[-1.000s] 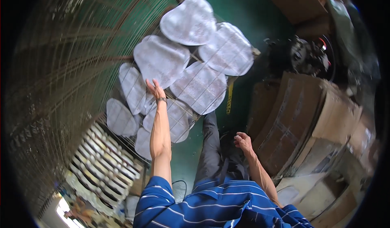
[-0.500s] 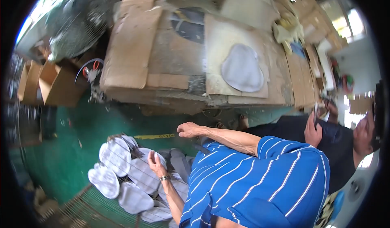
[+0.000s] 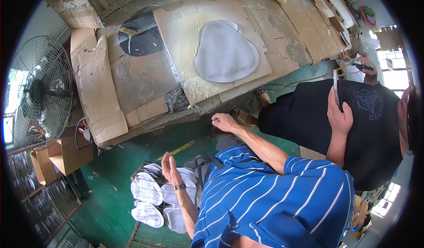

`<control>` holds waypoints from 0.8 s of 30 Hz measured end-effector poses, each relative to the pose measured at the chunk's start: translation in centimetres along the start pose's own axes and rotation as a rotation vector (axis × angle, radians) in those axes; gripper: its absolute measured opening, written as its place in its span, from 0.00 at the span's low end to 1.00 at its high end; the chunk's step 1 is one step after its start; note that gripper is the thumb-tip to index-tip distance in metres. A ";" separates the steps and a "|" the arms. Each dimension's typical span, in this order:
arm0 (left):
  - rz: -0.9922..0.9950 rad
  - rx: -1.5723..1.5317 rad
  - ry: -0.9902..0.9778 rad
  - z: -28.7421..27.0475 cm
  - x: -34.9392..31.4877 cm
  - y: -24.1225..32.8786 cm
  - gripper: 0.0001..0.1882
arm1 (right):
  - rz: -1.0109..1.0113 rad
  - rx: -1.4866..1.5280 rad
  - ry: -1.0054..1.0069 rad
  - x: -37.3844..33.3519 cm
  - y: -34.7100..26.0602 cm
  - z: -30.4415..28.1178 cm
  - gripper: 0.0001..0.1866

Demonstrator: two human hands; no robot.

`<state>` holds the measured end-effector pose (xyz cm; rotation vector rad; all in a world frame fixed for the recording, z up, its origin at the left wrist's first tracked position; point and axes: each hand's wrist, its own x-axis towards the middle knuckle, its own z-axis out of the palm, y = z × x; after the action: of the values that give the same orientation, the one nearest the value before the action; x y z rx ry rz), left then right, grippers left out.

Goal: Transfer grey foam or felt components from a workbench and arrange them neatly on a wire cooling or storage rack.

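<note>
My left hand point(image 3: 170, 170), with a watch on its wrist, is open, its fingers straight and close together. It hovers over a wire rack point(image 3: 152, 236) holding several pale, rounded flat pads point(image 3: 146, 188), and nothing shows in it. My right hand point(image 3: 225, 123) is in front of the bench's near edge, its fingers curled down; their inner side is hidden, so I cannot make out whether they hold anything. On the bench, a large grey-white rounded pad point(image 3: 226, 53) lies flat on a cardboard sheet point(image 3: 176, 31) crusted with yellowish residue. Neither hand touches that pad.
The bench is covered with worn cardboard point(image 3: 99, 89) and carries a dark round patch point(image 3: 139, 36). A large caged fan point(image 3: 42, 89) stands at left, above an open carton point(image 3: 57, 159). At right, close to me, a person in black point(image 3: 304, 111) holds a phone point(image 3: 336, 89). A cable crosses behind them.
My view has swung to the right, so the bench sits turned and the fan shows fully. The pad on the bench stays on its cardboard. Both my hands keep nearly the same pose.
</note>
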<state>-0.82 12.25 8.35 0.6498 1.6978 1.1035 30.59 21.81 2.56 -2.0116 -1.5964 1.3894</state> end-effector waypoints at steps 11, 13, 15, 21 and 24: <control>0.738 0.608 -0.155 26.2 12.9 5.0 0.25 | 0.021 0.125 0.109 -1.4 3.2 -3.9 0.18; 0.853 0.749 -0.165 30.5 15.5 6.0 0.27 | 0.057 0.126 0.101 -2.0 4.1 -4.3 0.18; 0.924 0.880 -0.155 33.3 17.5 6.9 0.28 | 0.084 0.189 0.095 -2.5 5.1 -4.7 0.17; 0.992 1.129 -0.279 36.0 18.7 8.9 0.23 | 0.138 0.258 0.151 -2.7 7.0 -6.6 0.17; 1.042 1.037 -0.224 37.3 18.0 10.2 0.23 | 0.105 0.258 0.209 -1.4 5.7 -7.9 0.16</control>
<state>25.89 45.40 5.21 2.3912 1.6417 0.6191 40.36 21.25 3.70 -2.0313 -1.1762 1.2938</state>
